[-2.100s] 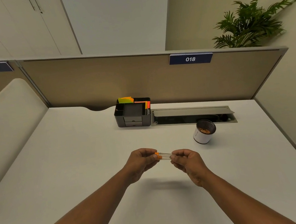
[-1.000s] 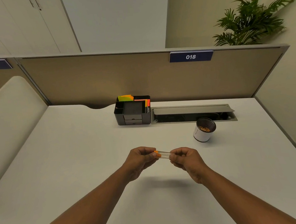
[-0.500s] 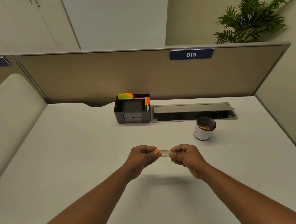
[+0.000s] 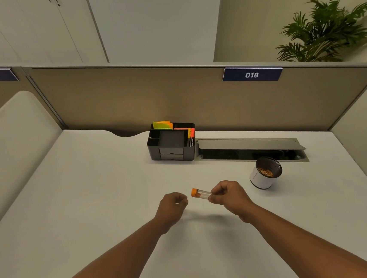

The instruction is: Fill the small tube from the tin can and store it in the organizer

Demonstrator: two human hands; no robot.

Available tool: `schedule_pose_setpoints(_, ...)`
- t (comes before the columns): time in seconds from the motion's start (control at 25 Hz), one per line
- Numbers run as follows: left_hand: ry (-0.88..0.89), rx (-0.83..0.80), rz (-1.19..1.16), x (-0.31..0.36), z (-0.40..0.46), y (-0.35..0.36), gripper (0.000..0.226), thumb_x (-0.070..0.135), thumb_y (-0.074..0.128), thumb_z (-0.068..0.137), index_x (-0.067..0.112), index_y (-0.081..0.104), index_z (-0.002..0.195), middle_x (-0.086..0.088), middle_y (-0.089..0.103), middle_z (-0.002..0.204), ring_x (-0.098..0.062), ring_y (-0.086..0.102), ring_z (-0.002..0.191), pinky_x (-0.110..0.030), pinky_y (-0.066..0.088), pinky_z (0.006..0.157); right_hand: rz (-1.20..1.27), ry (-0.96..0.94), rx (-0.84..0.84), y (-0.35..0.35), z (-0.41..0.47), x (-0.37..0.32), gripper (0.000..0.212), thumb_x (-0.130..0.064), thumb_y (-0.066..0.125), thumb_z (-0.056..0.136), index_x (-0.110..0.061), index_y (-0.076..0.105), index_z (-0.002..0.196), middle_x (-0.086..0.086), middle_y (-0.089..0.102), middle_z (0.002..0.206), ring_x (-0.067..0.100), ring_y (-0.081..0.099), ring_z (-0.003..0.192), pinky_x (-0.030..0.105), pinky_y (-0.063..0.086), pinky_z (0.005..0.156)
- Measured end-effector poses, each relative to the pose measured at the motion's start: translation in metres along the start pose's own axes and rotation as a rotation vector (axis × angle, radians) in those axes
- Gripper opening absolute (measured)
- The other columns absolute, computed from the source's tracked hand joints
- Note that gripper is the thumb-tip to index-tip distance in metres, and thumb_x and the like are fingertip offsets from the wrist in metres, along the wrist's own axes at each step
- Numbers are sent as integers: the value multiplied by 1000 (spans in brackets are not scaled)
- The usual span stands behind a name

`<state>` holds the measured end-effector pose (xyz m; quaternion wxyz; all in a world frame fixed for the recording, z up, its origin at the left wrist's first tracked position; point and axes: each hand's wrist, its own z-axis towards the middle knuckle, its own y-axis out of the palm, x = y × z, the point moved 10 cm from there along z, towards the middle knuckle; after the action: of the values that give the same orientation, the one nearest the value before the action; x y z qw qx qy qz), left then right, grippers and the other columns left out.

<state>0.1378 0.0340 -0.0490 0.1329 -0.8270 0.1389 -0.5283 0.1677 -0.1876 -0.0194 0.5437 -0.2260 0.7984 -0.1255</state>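
A small clear tube (image 4: 202, 193) with an orange cap on its left end lies level above the desk, held at its right end by my right hand (image 4: 229, 196). My left hand (image 4: 173, 206) is just left of the cap, apart from it, fingers curled with nothing in them. The white tin can (image 4: 264, 174) stands open to the right of my right hand, with brownish bits inside. The black desk organizer (image 4: 171, 148) stands at the back of the desk with sticky notes and markers in its compartments.
A grey cable tray (image 4: 249, 149) with a raised flap runs right of the organizer, just behind the can. A beige partition (image 4: 130, 103) closes the desk's far side, and a side panel (image 4: 10, 144) borders its left.
My left hand has let go of the capped end and drawn slightly left. The tube stays in my right hand.
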Motion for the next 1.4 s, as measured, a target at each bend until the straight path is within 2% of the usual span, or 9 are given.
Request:
schedule_pose_setpoints(0.16, 131, -6, 437, -10, 26, -5, 26, 21, 62, 94, 14, 68, 119, -3, 62, 126, -22, 58, 119, -26, 43, 96, -117, -105, 61, 11, 45, -51, 21, -13, 84, 78, -29, 71, 81, -8, 69, 85, 14, 67, 80, 25, 56, 65)
schedule_pose_setpoints(0.32, 311, -49, 679, -11, 51, 3, 21, 13, 51, 93, 8, 70, 100, -8, 60, 129, -28, 53, 123, -34, 48, 97, -228, -240, 109, 26, 90, -103, 25, -10, 79, 80, -32, 68, 84, -8, 66, 83, 12, 64, 76, 24, 55, 63)
schedule_pose_setpoints(0.4, 355, -13, 724, -14, 65, 1, 26, 12, 45, 94, 9, 68, 106, -8, 52, 143, -29, 45, 135, -34, 45, 104, -274, -305, 157, 29, 115, -124, 19, -10, 76, 84, -27, 73, 92, -7, 66, 81, 11, 63, 74, 23, 53, 62)
schedule_pose_setpoints(0.48, 390, 40, 745, -17, 80, -3, 35, 13, 42, 98, 13, 65, 125, -9, 46, 153, -27, 38, 144, -33, 37, 113, -316, -345, 203, 32, 139, -140, 15, -11, 75, 86, -23, 76, 95, -7, 65, 80, 10, 61, 72, 23, 51, 61)
schedule_pose_setpoints(0.6, 421, 58, 795, -17, 94, -4, 48, 11, 40, 100, 17, 49, 147, -9, 37, 160, -28, 28, 151, -37, 25, 122, -359, -399, 240, 38, 164, -155, 11, -9, 73, 88, -17, 78, 92, 1, 72, 81, 14, 62, 73, 31, 57, 67)
schedule_pose_setpoints(1.04, 523, 132, 770, -3, 110, -11, 41, -1, 57, 91, 7, 64, 131, -15, 55, 147, -35, 47, 141, -42, 40, 113, -376, -461, 227, 63, 194, -153, 14, -10, 73, 90, -16, 78, 101, 1, 75, 89, 12, 63, 78, 27, 58, 74)
schedule_pose_setpoints(1.12, 551, 144, 777, 0, 108, -11, 39, -3, 64, 86, 6, 69, 124, -17, 62, 139, -37, 54, 134, -44, 47, 107, -370, -469, 226, 63, 191, -154, 19, -9, 73, 90, -15, 76, 108, 3, 76, 97, 14, 64, 84, 31, 60, 80)
schedule_pose_setpoints(1.28, 471, 72, 758, -5, 112, -9, 43, 8, 47, 100, 11, 54, 141, -10, 41, 158, -26, 31, 150, -34, 28, 120, -340, -432, 210, 56, 181, -152, 41, -7, 71, 92, -12, 65, 132, 8, 69, 129, 24, 63, 118, 38, 52, 102)
schedule_pose_setpoints(1.4, 381, 46, 712, -4, 111, -14, 44, 14, 41, 102, 13, 46, 145, -5, 36, 159, -23, 27, 150, -31, 31, 119, -393, -424, 228, 51, 161, -144, 48, -8, 65, 96, -11, 54, 143, 8, 57, 147, 26, 49, 137, 36, 39, 112)
